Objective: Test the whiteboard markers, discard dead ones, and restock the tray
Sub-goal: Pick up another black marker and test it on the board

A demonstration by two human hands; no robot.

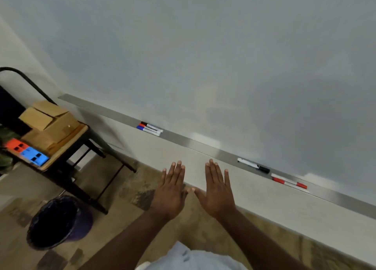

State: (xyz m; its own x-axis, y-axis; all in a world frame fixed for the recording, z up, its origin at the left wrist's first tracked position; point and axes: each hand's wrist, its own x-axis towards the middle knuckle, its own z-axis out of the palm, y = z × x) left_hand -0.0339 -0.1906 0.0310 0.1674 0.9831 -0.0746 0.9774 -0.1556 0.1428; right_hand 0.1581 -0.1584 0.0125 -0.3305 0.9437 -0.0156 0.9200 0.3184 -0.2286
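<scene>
Head view: left hand [171, 194] and right hand [218, 192] hover flat, fingers spread, empty. Beyond the fingertips, markers [150, 128] lie on the tray [203, 145], labels unreadable; the tray's right end is cropped.

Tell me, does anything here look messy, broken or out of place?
Nothing stands out. Three markers lie bunched on the tray, with a black marker and a red marker farther along. Both hands, left hand and right hand, are spread and empty.
</scene>
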